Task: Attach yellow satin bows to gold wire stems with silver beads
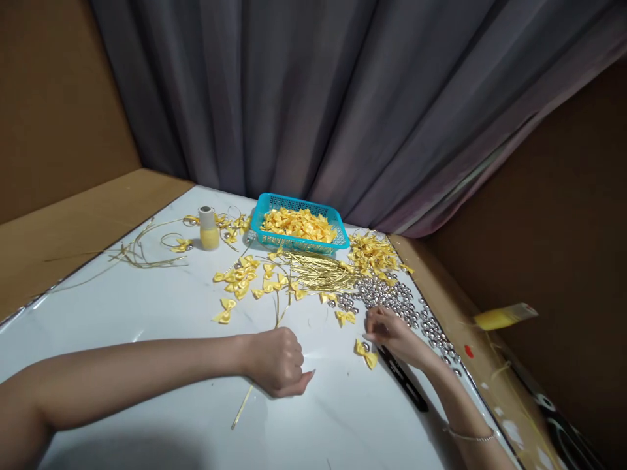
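My left hand (pixel 277 361) is closed in a fist low over the white table. A thin gold twist tie (pixel 242 406) runs through it, sticking out below and above. Beside the loose silver round beads (pixel 386 294), my right hand (pixel 394 334) has its fingers pressed together. What they hold, if anything, is too small to make out. Just left of that hand lies a yellow ribbon bow (pixel 366 354) with a silver piece on it. A long black tool (pixel 402 378) lies partly under the right hand and wrist. Several more yellow bows (pixel 240 277) are scattered beyond the left hand.
A blue mesh basket (pixel 340 230) full of yellow bows stands at the back. Before it lie a bundle of gold ties (pixel 321 271) and a heap of bows with ties (pixel 375 254). At the left stand a yellow-and-white bottle (pixel 209 228) and loose ties (pixel 142 258). A curtain (pixel 294 98) hangs behind.
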`<state>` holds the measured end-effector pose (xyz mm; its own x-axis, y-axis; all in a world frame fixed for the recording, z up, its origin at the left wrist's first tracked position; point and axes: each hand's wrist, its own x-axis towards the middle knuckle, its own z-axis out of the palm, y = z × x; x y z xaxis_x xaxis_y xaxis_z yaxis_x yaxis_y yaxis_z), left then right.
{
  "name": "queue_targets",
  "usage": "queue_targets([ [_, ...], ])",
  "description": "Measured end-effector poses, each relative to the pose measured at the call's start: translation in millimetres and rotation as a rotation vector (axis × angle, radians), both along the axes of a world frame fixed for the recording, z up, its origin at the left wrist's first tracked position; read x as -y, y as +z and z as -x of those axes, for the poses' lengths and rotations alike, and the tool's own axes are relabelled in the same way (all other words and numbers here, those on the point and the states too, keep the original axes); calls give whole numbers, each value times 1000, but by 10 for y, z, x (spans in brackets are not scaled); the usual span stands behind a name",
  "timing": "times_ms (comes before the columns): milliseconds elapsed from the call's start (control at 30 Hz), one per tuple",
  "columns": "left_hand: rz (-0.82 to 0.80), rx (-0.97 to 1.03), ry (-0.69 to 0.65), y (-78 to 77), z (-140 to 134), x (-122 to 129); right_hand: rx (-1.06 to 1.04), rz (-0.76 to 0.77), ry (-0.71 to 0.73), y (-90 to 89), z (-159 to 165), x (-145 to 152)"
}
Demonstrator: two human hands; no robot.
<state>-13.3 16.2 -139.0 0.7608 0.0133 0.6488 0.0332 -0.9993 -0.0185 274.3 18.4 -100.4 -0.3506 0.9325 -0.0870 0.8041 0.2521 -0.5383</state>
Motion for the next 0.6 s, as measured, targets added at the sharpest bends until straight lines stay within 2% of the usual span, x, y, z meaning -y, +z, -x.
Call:
queue_targets([
  [67, 0, 2, -1, 7, 0, -4, -28, -13, -20, 19, -61, 53],
  [233, 14, 35, 2, 36, -3, 1, -85, -29, -106, 205, -376, 136],
  [300, 21, 23, -1, 40, -6, 3, -92, -3, -113, 214, -470, 130],
  [600, 48, -33, 20, 8, -16, -23, -137, -8, -94, -65, -442, -8],
])
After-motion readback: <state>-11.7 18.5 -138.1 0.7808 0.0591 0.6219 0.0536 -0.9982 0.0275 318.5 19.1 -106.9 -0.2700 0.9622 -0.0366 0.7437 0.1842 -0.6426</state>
